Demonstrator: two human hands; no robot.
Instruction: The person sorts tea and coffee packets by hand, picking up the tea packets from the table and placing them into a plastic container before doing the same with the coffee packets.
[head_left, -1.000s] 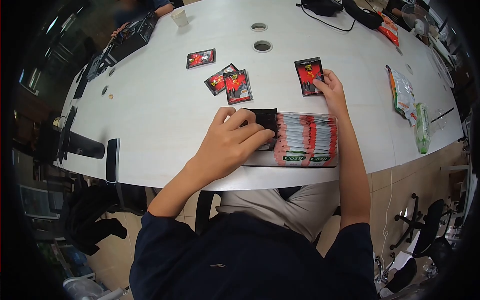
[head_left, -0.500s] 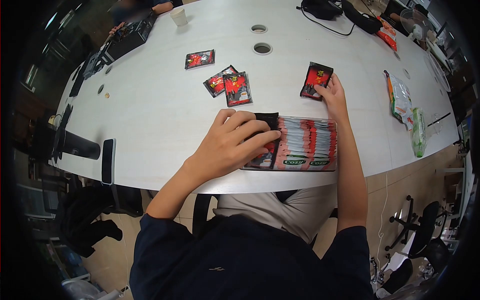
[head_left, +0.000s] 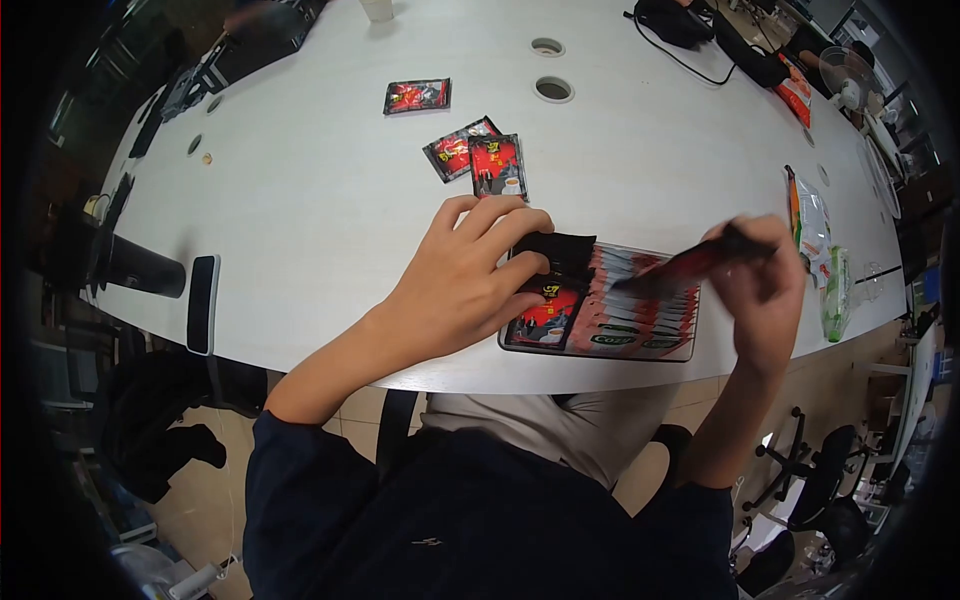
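You face a long white table (head_left: pixel 300 230) with a curved near edge and two round cable holes (head_left: pixel 553 89) in its top. Below you lies a beige tiled floor (head_left: pixel 215 490). Black office chairs (head_left: pixel 822 478) stand to your right, and a small fan (head_left: pixel 845 75) stands at the far corner. The light is even.

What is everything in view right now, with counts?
Table: one, white, across the view.
Tray: one, clear, near edge.
Pink-white sachets: a row, uncounted, in tray.
Dark sachets: red-black, at row's left end.
Loose sachets: three, red-black, farther up the table.
Phone: one, black, left edge.
Bags: two, greenish, right side.
Left hand: on the dark sachets.
Right hand: pinches held sachet, red-black, above tray.
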